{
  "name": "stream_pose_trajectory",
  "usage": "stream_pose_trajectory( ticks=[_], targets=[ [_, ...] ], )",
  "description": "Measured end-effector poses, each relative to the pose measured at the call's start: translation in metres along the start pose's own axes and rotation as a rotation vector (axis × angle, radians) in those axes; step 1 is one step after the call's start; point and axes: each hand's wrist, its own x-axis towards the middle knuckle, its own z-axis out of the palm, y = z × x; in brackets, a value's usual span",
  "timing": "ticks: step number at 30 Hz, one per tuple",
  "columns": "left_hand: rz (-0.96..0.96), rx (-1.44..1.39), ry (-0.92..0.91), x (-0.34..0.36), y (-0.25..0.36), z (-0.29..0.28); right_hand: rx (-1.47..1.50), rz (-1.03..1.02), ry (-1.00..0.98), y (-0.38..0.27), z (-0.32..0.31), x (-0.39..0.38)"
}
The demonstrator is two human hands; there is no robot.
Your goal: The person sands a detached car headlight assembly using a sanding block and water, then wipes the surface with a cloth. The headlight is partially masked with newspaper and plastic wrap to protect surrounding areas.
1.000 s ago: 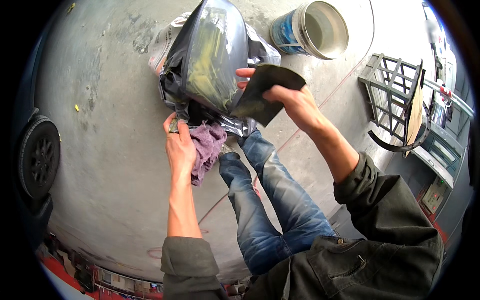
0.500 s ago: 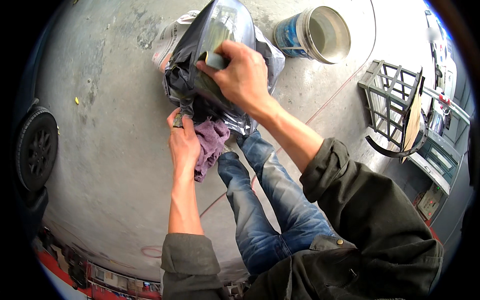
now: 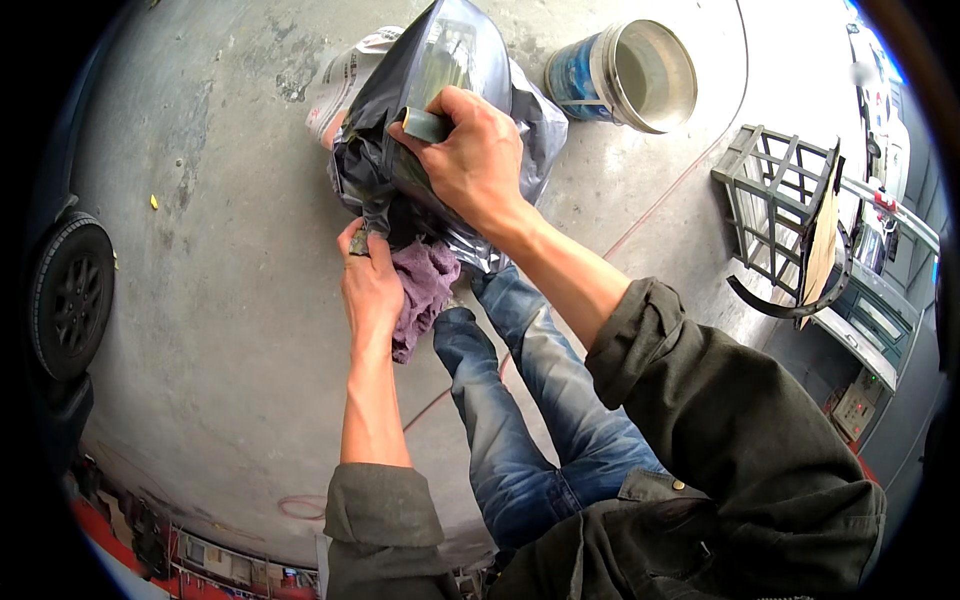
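A car headlight (image 3: 452, 52) with a clear, yellowish lens rests in front of me, wrapped in dark and silvery plastic film (image 3: 541, 130). My right hand (image 3: 470, 155) pinches a grey-green piece of sandpaper (image 3: 427, 125), curled over at its edge, against the lens. Whether a block sits inside the sandpaper is hidden. At the headlight's near left corner, my left hand (image 3: 372, 288) grips a small projecting part, thumb on top. A purple cloth (image 3: 425, 290) hangs right beside that hand, below the film; whether the fingers also hold it cannot be told.
Beyond the headlight lies a white printed sack (image 3: 345, 85). A blue and white bucket (image 3: 605, 75) stands to its right. Further right are a grey slatted crate (image 3: 770, 195) and a bench. A red hose (image 3: 668, 195) crosses the concrete floor. A car wheel (image 3: 72, 297) is at far left.
My right hand has slid slightly nearer and left over the lens with the sandpaper. The left hand keeps its hold at the corner.
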Motion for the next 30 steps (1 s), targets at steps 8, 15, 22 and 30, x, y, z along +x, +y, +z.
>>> stream_pose_trajectory(
  ticks=[8,15,22,30],
  targets=[
    [-0.036,0.029,0.009,-0.005,0.000,-0.004,0.002,-0.017,-0.046,0.001,0.004,0.000],
    [-0.030,-0.010,0.012,-0.003,0.002,-0.001,0.003,0.004,-0.049,0.004,-0.003,0.001],
    [-0.020,-0.005,0.027,-0.004,-0.003,-0.001,-0.003,0.023,-0.252,0.011,-0.028,-0.041],
    [0.056,-0.006,0.032,0.003,-0.011,0.001,-0.028,0.091,-0.065,0.007,-0.007,0.002]
  ],
)
